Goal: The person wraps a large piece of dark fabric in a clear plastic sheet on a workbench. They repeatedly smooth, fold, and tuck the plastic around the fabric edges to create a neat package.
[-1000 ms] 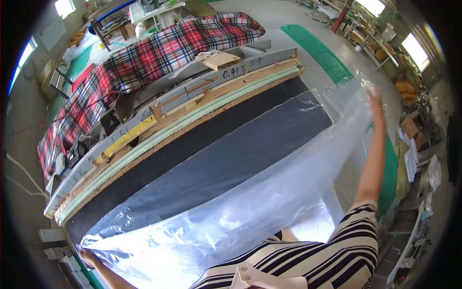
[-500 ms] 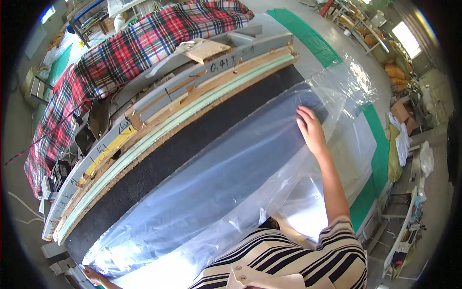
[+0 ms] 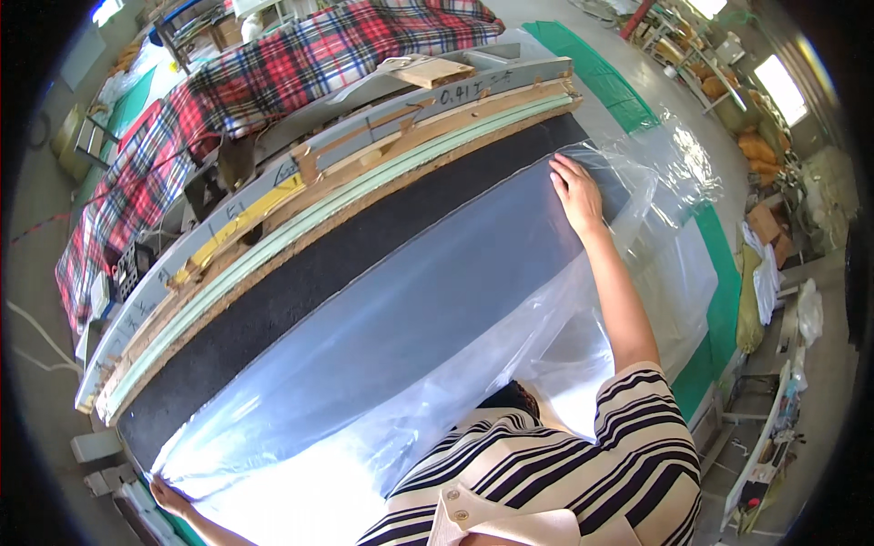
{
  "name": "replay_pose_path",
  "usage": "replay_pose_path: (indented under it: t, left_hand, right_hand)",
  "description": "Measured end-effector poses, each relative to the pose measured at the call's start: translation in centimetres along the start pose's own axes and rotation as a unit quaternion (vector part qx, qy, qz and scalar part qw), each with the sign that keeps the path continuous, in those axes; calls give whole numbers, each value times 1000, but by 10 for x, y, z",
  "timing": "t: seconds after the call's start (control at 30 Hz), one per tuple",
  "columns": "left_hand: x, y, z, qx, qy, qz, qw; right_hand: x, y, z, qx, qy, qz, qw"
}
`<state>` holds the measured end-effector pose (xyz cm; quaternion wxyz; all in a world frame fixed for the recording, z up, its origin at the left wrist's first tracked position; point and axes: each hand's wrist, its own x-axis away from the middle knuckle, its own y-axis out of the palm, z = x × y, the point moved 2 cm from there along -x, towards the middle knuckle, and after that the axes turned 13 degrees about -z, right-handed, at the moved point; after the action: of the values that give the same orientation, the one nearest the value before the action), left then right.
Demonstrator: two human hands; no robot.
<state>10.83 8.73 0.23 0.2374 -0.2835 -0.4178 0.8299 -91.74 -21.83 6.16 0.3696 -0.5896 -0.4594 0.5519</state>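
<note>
A clear plastic film [image 3: 401, 273] lies over a long black panel [image 3: 273, 337], stretched from left to right in front of me. The panel's far strip shows bare beyond the film's edge. At the panel's near left corner, my left hand [image 3: 170, 499] is closed on the gathered end of the film. My right hand [image 3: 577, 193] rests on the film near its far right edge, fingers stretched out and lying against it. Right of that hand the film is loose and crinkled. Its near part drapes toward my striped shirt.
Behind the panel runs a layered wooden form [image 3: 364, 173] with pale green strips and a grey metal beam [image 3: 510, 82]. A plaid cloth [image 3: 300, 68] covers something beyond it. Green sheeting [image 3: 592, 77] lies on the floor. A cluttered rack [image 3: 760, 446] stands at the right.
My right hand has moved farther away across the panel, carrying the film's edge along. The film looks smoother, with a straighter far edge. My left hand stays at the left corner.
</note>
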Motion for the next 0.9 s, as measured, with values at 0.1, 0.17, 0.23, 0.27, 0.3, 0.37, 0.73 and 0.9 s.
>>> replay_pose_path:
  t: [0.1,0.17,0.23,0.27,0.3,0.37,0.73,0.9]
  left_hand:
    - [8,-5,1,154,-61,-96,982]
    - [23,7,34,92,124,-152,976]
    - [22,-23,12,94,82,-180,976]
    - [14,-32,3,-197,168,-19,966]
    - [2,-46,-11,194,50,42,979]
    - [25,18,94,206,-70,187,958]
    - [-34,-72,246,75,103,420,898]
    - [-71,49,202,340,61,218,913]
  right_hand:
    - [-11,-1,-8,-25,20,-17,999]
    - [-10,-25,-25,-32,42,-53,997]
    - [-24,-28,-48,-32,11,-71,997]
    - [-30,-10,-29,18,3,-67,998]
    - [-35,19,-11,-56,-34,-64,996]
    - [-25,-15,-2,35,4,-115,993]
    - [-147,-5,217,-176,28,283,942]
    - [-170,100,182,-196,76,159,965]
